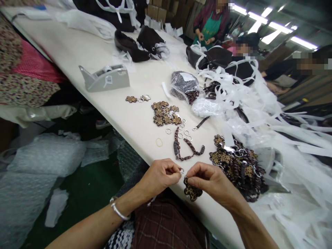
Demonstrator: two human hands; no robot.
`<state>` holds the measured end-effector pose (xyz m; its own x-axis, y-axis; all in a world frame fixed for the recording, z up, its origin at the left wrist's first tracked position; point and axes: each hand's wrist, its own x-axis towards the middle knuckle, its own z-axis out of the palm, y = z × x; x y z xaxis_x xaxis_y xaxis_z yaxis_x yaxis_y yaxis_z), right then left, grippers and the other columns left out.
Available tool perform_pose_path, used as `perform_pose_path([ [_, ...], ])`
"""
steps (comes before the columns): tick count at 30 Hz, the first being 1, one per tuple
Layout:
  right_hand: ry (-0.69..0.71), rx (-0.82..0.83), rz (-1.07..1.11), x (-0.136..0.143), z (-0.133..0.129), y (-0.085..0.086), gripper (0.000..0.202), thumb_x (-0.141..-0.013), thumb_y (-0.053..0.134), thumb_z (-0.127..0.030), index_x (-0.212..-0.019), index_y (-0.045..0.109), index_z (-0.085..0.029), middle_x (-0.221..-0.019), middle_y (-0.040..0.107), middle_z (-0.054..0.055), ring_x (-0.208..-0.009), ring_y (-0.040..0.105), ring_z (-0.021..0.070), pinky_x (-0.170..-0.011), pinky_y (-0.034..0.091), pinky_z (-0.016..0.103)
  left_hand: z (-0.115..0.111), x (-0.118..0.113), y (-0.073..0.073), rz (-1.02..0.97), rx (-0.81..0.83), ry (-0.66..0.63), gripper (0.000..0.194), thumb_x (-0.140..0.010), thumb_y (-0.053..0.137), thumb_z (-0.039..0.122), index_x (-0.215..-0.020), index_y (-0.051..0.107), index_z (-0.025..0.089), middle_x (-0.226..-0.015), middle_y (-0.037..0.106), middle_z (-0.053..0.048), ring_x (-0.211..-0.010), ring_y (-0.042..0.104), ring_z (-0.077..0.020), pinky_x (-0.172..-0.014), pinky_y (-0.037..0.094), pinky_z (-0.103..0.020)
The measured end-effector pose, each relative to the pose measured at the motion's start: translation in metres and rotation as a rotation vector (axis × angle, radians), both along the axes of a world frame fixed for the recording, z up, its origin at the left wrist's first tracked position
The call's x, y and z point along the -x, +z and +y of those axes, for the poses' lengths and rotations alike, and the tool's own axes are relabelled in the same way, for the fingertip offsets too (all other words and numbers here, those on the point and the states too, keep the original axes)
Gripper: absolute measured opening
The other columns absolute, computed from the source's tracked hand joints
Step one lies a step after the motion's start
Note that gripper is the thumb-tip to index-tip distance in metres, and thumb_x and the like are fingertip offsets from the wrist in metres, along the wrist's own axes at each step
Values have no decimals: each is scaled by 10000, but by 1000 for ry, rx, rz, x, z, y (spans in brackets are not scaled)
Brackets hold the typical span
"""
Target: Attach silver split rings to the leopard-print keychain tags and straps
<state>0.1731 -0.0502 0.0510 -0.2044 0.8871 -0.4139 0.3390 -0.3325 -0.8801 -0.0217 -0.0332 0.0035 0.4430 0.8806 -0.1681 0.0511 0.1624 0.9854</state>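
Observation:
Over the table's near edge, my left hand [162, 174] pinches a small silver metal ring [182, 171] between thumb and fingers. Just to its right, my right hand [207, 176] grips a leopard-print flower charm [192, 193] by its top, so the charm hangs down. Beyond my hands lies a dark brown beaded strap [177, 148], bent into a loop. Several loose silver rings [186, 132] are scattered behind it. A cluster of leopard-print flower charms [163, 112] rests farther back. Close to my right hand is a heap of finished-looking charms with dark straps [246, 169].
A grey tape dispenser [107, 79] stands near the table's left edge. Dark bags [137, 41] and a plastic bag of dark parts [184, 84] lie farther back. White strips [228, 93] crowd the right side. A person in a green apron [210, 27] stands across the table.

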Motion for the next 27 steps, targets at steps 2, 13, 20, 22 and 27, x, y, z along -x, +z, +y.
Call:
perform_pose_path([
  [2,26,-20,-32,2,2,3,173,-727,787,-319,-766,698,-176,-675,654,10,-608,555,114,-541,449,228,1,2,-1,-14,2,0,117,-741,603,149,-674,700,153,-875,721,-49,-793,646,-166,-709,467,-231],
  [13,157,-143,-164,14,6,9,82,-806,720,-263,-761,703,-196,-719,691,16,-644,619,137,-585,513,251,0,9,-3,-13,-68,5,144,-765,597,146,-738,738,160,-878,720,-46,-752,638,-147,-652,458,-219],
  [20,193,-168,-205,15,10,6,96,-841,686,-250,-760,700,-198,-698,696,17,-609,651,135,-569,544,247,1,13,-2,-7,-81,-4,159,-739,575,105,-707,721,158,-865,717,-41,-729,625,-144,-651,455,-226],
  [22,199,-159,-210,15,11,4,96,-847,676,-239,-762,695,-198,-690,695,16,-602,653,135,-566,547,246,1,14,-2,0,-84,-8,160,-732,570,99,-695,714,157,-842,714,-35,-707,615,-139,-634,445,-224],
  [27,226,-160,-230,16,11,3,88,-853,659,-218,-773,690,-199,-694,693,13,-596,658,134,-562,546,242,0,16,-3,5,-49,-20,154,-737,564,125,-699,711,151,-827,713,-36,-700,614,-139,-623,438,-222],
])
